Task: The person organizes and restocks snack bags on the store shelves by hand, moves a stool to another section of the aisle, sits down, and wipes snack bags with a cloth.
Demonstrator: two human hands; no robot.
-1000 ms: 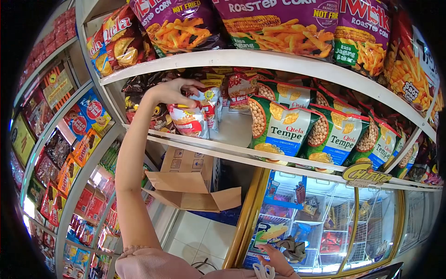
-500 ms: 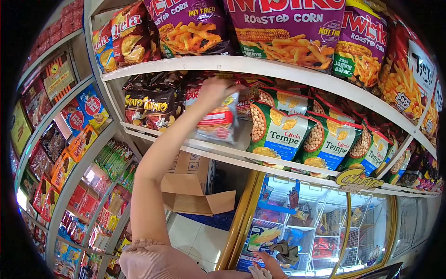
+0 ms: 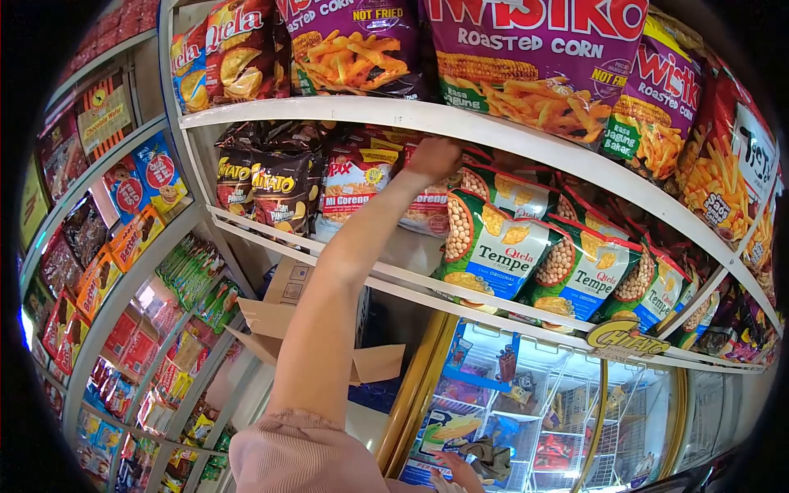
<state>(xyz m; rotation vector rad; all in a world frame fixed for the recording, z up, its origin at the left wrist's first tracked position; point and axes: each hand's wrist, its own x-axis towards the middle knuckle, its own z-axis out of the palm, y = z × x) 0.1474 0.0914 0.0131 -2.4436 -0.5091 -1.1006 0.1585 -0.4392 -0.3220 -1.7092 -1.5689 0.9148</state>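
Observation:
My left hand (image 3: pixel 438 158) reaches into the middle shelf and is closed at the top of a red-and-white Mi Goreng snack bag (image 3: pixel 426 211). Its fingertips are hidden, so what they grip does not show. Left of my forearm stands another Mi Goreng snack bag (image 3: pixel 358 179), upright beside dark Chitato bags (image 3: pixel 279 193). Green-and-white Qtela Tempe bags (image 3: pixel 497 251) sit just right of my left hand. Low in view, my right hand (image 3: pixel 460 474) has its fingers stretched out in front of the glass freezer. Something whitish lies by its fingers; whether it is held is unclear.
Large purple Twistko bags (image 3: pixel 534 62) crowd the upper shelf, whose white edge (image 3: pixel 394 115) passes above my left hand. An open cardboard box (image 3: pixel 283 316) stands below. A lit glass-door freezer (image 3: pixel 542 411) is at lower right. Packed snack racks (image 3: pixel 136 238) line the left.
My left hand has moved right and deeper into the shelf. The snack bag it held tilted at the shelf front is no longer there; two Mi Goreng bags now show upright. The view has shifted slightly.

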